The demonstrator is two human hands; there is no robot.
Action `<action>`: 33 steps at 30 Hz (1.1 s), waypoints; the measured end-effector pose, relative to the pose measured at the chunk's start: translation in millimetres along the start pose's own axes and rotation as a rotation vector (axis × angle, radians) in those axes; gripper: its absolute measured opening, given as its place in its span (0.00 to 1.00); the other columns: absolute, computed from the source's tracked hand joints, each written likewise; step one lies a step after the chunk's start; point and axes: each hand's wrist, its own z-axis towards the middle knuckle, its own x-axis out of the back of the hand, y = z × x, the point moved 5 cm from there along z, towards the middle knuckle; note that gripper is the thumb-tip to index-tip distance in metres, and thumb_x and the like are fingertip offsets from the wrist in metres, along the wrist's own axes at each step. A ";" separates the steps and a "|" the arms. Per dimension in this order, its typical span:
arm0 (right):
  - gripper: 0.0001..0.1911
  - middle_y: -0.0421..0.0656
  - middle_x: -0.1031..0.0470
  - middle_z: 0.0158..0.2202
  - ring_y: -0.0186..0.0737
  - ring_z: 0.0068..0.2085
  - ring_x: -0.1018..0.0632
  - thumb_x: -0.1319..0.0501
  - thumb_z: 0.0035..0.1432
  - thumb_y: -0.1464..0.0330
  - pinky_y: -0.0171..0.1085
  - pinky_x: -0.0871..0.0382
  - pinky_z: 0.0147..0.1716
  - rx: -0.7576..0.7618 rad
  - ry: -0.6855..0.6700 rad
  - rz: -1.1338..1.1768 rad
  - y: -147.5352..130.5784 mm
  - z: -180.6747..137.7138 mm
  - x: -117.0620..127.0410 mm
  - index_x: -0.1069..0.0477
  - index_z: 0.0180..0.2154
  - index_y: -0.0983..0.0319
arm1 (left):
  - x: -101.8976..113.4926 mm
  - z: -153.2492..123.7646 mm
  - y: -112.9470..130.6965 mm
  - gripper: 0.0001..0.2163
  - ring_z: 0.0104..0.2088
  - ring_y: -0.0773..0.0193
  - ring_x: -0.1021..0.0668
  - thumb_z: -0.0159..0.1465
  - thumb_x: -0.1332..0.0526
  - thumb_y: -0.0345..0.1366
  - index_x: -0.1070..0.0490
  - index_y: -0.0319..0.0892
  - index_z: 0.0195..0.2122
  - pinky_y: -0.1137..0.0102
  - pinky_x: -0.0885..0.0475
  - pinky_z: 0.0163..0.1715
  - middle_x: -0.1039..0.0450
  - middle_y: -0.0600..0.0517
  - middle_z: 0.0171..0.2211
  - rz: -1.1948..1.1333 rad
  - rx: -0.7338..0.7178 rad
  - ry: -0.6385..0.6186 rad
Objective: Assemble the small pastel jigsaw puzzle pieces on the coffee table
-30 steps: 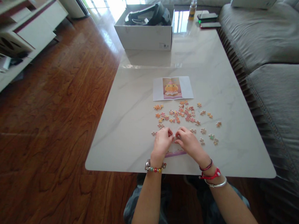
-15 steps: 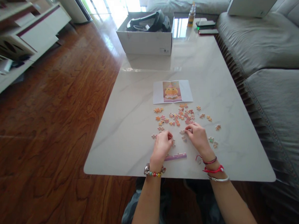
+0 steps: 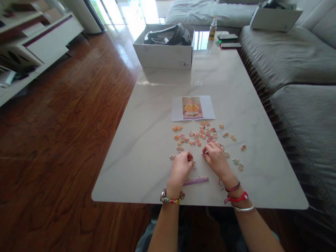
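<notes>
Loose jigsaw puzzle pieces (image 3: 203, 134) in orange, pink and cream lie scattered on the white marbled table (image 3: 146, 141). My left hand (image 3: 182, 166) rests among the nearest ones with its fingers curled together; what they hold, if anything, is hidden. A pale puzzle piece (image 3: 194, 164) lies beside its fingertips. Slightly to the right, my right hand (image 3: 215, 156) pinches a small pale puzzle piece, only its edge showing at the fingertips. Below my left hand, a joined purple strip of puzzle (image 3: 196, 181) lies flat, its left end partly covered by my wrist.
A folded sheet with a printed cartoon picture (image 3: 192, 108) lies beyond the pieces. Farther off stand an open white box (image 3: 162, 57) holding a dark device, a bottle (image 3: 212, 28) and phones (image 3: 227, 37). A grey sofa (image 3: 308, 113) runs along the right side.
My right hand has moved a little left, toward my left hand, and covers the spot where pale pieces lay. My left hand stays nearly in place. The view has tilted slightly up.
</notes>
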 end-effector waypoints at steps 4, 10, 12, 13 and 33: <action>0.03 0.44 0.30 0.34 0.43 0.42 0.33 0.43 0.50 0.72 0.44 0.43 0.42 -0.004 0.043 0.153 -1.6 1.6 3.9 0.32 0.25 0.60 | 1.0 -0.9 0.8 0.07 0.32 0.68 0.28 0.49 0.43 0.24 0.31 0.39 0.29 0.73 0.35 0.34 0.28 0.52 0.28 -0.012 0.001 -0.003; 0.06 0.42 0.29 0.30 0.37 0.33 0.28 0.43 0.50 0.67 0.37 0.35 0.33 -0.094 0.100 0.604 -3.8 1.3 13.4 0.32 0.31 0.61 | 0.5 -1.2 -0.1 0.07 0.32 0.68 0.28 0.49 0.43 0.25 0.31 0.40 0.29 0.74 0.35 0.34 0.28 0.52 0.28 -0.010 -0.009 0.008; 0.12 0.41 0.30 0.27 0.34 0.28 0.28 0.44 0.50 0.65 0.34 0.34 0.26 -0.144 -0.001 0.786 -5.0 -2.3 8.9 0.33 0.38 0.61 | 0.2 -1.1 -0.7 0.07 0.31 0.68 0.28 0.49 0.43 0.25 0.31 0.40 0.29 0.73 0.35 0.33 0.28 0.52 0.29 -0.012 -0.025 0.015; 0.14 0.40 0.30 0.26 0.34 0.26 0.27 0.45 0.50 0.65 0.33 0.34 0.24 -0.160 -0.078 0.855 -6.6 -4.9 5.1 0.34 0.40 0.62 | 0.0 -1.1 -0.9 0.07 0.31 0.68 0.28 0.49 0.43 0.25 0.31 0.40 0.29 0.73 0.35 0.33 0.28 0.52 0.28 -0.013 -0.029 0.015; 0.04 0.43 0.30 0.27 0.34 0.27 0.30 0.40 0.47 0.70 0.33 0.38 0.30 -0.112 -0.103 0.233 -17.7 -13.0 -11.8 0.29 0.24 0.63 | 0.8 -2.2 1.8 0.04 0.31 0.67 0.28 0.50 0.41 0.29 0.31 0.39 0.28 0.73 0.35 0.33 0.28 0.51 0.29 0.021 -0.010 0.012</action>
